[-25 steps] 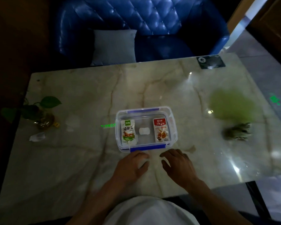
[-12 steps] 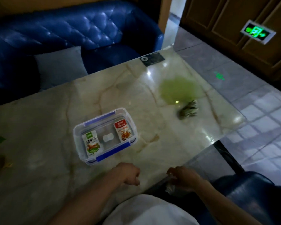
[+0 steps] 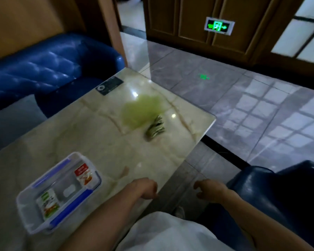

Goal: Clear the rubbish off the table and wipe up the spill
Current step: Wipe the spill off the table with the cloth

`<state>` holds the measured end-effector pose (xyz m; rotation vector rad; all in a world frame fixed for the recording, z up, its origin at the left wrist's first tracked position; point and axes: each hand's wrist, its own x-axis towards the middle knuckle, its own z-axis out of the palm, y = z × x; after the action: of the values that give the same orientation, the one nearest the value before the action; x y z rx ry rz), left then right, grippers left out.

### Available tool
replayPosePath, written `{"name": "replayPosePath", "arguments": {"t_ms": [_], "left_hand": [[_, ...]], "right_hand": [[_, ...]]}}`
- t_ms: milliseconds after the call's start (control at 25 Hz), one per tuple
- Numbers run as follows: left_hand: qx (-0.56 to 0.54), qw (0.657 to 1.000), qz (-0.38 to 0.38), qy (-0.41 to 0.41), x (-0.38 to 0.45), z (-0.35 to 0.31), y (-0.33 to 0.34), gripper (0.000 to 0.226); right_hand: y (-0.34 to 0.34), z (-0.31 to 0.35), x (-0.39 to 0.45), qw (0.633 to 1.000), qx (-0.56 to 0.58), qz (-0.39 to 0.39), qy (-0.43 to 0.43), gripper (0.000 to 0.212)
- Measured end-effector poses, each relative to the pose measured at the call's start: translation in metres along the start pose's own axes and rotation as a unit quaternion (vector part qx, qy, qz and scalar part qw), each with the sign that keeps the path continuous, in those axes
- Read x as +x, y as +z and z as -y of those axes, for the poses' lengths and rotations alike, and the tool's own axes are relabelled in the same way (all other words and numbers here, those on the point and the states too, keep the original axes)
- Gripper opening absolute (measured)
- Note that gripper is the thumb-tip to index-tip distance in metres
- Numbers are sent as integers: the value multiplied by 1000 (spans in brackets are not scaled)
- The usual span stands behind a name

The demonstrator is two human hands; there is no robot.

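A green spill (image 3: 141,111) spreads over the far right part of the marble table (image 3: 107,151). A crumpled greenish cloth (image 3: 155,128) lies at the spill's near edge. A clear plastic box (image 3: 33,216) with blue clips stands at the near left, with a red snack packet (image 3: 83,175), a green snack packet (image 3: 48,205) and a small white piece inside. My left hand (image 3: 143,189) rests curled at the table's near edge, right of the box, holding nothing. My right hand (image 3: 209,191) hovers off the table over the floor, fingers loosely apart and empty.
A blue quilted sofa (image 3: 43,69) runs along the table's far side. A dark blue seat (image 3: 279,196) stands at my right. A black plaque (image 3: 109,86) sits on the far table corner. Beyond lie a tiled floor, wooden doors and a green exit sign (image 3: 218,26).
The view has swung to the right. Both hands have drawn back from the box to the table's near edge, and my right hand has moved off the table.
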<state>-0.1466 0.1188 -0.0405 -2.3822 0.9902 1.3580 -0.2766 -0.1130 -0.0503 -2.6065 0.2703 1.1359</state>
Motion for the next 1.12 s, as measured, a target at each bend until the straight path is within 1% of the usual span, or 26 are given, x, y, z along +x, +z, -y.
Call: {"name": "replayPosePath", "arguments": {"t_ms": [80, 280, 440, 800, 1000, 1120], "left_hand": [[22, 1000, -7, 18, 11, -29, -25, 46], [69, 995, -33, 71, 42, -93, -80, 44], [110, 989, -14, 99, 76, -132, -116, 47], [179, 971, 6, 158, 169, -184, -200, 43], [178, 967, 1, 182, 229, -201, -255, 43], [167, 971, 9, 171, 262, -203, -285, 41]], "right_hand": [[-1, -27, -6, 1000, 18, -8, 11, 46], [-1, -84, -22, 996, 68, -24, 61, 46], [-7, -123, -30, 986, 118, -41, 110, 45], [-43, -200, -14, 963, 178, -68, 188, 40], [-82, -243, 17, 954, 198, -85, 210, 35], [-107, -266, 36, 955, 195, -67, 215, 36]]}}
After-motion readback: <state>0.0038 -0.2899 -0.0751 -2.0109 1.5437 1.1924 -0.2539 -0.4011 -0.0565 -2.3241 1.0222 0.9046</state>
